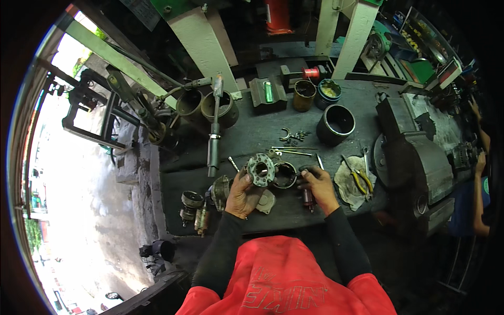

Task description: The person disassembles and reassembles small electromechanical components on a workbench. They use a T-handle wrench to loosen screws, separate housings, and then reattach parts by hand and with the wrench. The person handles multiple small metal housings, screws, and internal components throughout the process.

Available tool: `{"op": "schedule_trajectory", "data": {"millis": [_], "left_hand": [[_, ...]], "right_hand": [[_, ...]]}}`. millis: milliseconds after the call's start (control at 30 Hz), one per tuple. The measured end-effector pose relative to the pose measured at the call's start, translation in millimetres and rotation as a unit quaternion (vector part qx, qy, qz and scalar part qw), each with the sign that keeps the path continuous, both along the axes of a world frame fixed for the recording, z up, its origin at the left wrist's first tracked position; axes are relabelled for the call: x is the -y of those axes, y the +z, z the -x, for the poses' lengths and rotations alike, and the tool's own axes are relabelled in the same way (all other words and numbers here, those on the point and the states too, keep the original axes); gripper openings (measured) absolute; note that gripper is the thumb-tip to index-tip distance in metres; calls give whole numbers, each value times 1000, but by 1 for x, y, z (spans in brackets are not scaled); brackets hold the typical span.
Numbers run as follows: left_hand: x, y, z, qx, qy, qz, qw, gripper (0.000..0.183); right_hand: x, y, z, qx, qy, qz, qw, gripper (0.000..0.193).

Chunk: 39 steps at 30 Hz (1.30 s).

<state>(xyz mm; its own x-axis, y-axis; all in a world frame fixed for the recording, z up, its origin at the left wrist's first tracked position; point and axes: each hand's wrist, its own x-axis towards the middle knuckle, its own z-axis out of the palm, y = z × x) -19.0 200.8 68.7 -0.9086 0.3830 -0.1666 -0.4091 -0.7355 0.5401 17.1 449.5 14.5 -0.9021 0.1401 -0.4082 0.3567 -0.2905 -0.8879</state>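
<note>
My left hand grips a round metal end housing with holes around its face and an opening in the centre. It is held up above the bench. Just right of it is a dark hollow ring-shaped housing. My right hand is beside that ring, its fingers drawn together; what they hold, if anything, is too small and dark to make out. Below those fingers lies a dark reddish cylindrical part. A grey metal cover lies near my left wrist, with a cast metal part to its left.
Yellow-handled pliers lie on a rag at right, before a large vise. Behind my hands stand a dark cylinder, grease tins and a long-handled tool. Another person's arm shows far right.
</note>
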Motion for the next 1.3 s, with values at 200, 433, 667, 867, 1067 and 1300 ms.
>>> {"op": "schedule_trajectory", "data": {"millis": [200, 433, 667, 867, 1067, 1300], "left_hand": [[4, -29, 3, 62, -9, -57, 996, 75], [18, -31, 24, 150, 7, -37, 988, 70], [39, -37, 44, 73, 20, 127, 989, 39], [25, -54, 75, -71, 51, 523, 848, 46], [2, -76, 88, -268, 52, 782, 561, 68], [-9, -83, 93, -294, 30, 809, 508, 75]], "right_hand": [[-8, -5, -5, -8, 21, 14, 1000, 36], [-6, 12, -11, -32, 33, -42, 998, 46], [-30, 20, -41, -31, -20, -40, 999, 46], [-80, 22, -86, -36, -131, -51, 989, 36], [-120, 18, -121, -11, -247, -91, 965, 27], [-127, -9, -135, 11, -252, -204, 946, 25]]}}
